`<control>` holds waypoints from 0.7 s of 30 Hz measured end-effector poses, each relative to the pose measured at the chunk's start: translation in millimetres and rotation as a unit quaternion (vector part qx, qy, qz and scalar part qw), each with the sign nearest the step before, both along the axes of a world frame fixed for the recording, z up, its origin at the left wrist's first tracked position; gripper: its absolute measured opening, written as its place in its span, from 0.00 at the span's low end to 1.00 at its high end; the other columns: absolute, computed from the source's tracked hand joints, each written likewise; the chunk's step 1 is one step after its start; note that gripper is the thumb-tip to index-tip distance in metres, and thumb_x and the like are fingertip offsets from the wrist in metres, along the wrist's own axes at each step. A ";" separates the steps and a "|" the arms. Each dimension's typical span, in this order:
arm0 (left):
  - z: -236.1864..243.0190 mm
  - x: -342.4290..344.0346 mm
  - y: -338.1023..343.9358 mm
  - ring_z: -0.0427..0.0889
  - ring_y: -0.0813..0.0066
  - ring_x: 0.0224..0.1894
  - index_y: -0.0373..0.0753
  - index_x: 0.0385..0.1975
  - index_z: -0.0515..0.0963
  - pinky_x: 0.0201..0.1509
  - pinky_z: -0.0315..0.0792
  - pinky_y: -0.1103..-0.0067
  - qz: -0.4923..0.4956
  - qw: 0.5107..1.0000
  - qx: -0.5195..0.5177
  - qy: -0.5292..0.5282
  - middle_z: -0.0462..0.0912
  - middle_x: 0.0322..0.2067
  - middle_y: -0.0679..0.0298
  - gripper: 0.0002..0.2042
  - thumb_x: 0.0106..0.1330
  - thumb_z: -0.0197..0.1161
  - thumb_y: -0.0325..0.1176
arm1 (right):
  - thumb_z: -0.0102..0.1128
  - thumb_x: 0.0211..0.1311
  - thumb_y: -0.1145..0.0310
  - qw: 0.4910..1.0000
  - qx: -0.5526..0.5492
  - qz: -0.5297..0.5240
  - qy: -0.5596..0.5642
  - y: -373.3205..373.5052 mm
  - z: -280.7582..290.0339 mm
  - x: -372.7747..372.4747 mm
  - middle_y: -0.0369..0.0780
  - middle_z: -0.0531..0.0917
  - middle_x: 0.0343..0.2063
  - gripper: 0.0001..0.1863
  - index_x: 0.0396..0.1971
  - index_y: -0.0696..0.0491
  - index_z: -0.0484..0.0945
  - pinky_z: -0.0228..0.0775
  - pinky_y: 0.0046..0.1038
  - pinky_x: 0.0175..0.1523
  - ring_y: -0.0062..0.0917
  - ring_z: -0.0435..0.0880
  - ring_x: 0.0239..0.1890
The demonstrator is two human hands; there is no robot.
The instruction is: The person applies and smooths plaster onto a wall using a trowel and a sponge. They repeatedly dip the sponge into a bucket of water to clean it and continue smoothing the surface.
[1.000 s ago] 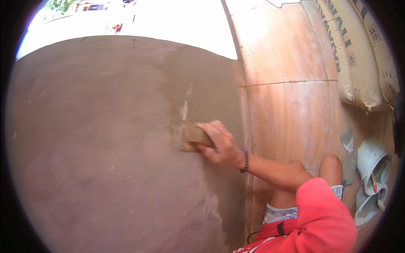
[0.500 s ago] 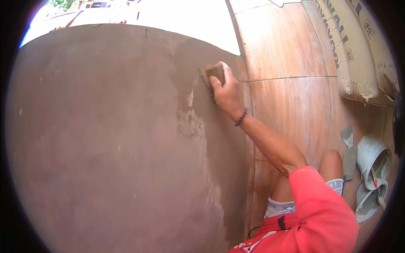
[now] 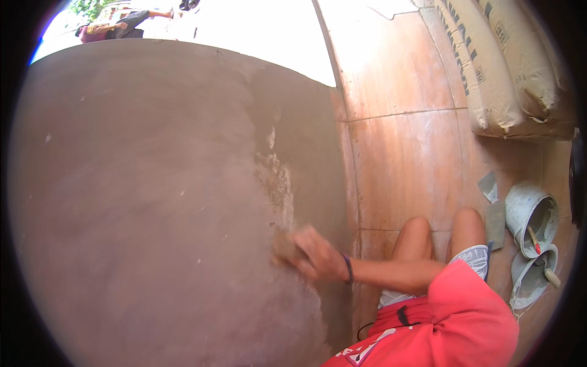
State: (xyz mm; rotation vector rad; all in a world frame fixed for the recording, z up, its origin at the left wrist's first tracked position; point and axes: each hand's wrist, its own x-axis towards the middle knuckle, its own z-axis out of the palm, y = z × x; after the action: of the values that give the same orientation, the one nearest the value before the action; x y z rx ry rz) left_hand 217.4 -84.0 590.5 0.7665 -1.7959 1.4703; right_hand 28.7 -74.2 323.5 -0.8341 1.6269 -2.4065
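My right hand is closed round a brown sponge-like block, both smeared by motion. The block appears pressed against a grey-brown plastered wall. Down the wall's right side runs a darker, damp-looking band, with a rough pale patch along its left margin just above my hand. A dark bead bracelet circles the wrist, and my forearm reaches in from a red sleeve at the lower right. My left hand is out of the picture.
Tan paper sacks lie at the upper right on the tiled floor. Beside my knees are a putty blade, a flat grey plate, a smeared bucket and a second container holding a tool. A person shows beyond the wall.
My right hand has swept down the wall with the block, from near the top of the dark band to below the pale patch. The view has shifted slightly, and a person now shows in the background.
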 end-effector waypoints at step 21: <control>-2.6 1.9 30.8 0.74 0.47 0.53 0.38 0.48 0.77 0.60 0.64 0.50 -0.214 0.973 0.064 -0.055 0.78 0.48 0.53 0.17 0.71 0.51 0.45 | 0.62 0.55 0.71 0.672 0.630 -0.378 -0.099 575.8 22.5 -26.6 0.57 0.81 0.45 0.23 0.52 0.63 0.74 0.70 0.40 0.56 0.50 0.80 0.49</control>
State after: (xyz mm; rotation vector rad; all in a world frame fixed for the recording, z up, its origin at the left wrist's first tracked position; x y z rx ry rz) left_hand 219.3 -53.2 587.8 0.3287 -2.0027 1.1372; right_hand 2.1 501.6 346.0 0.4306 3.0810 -0.7872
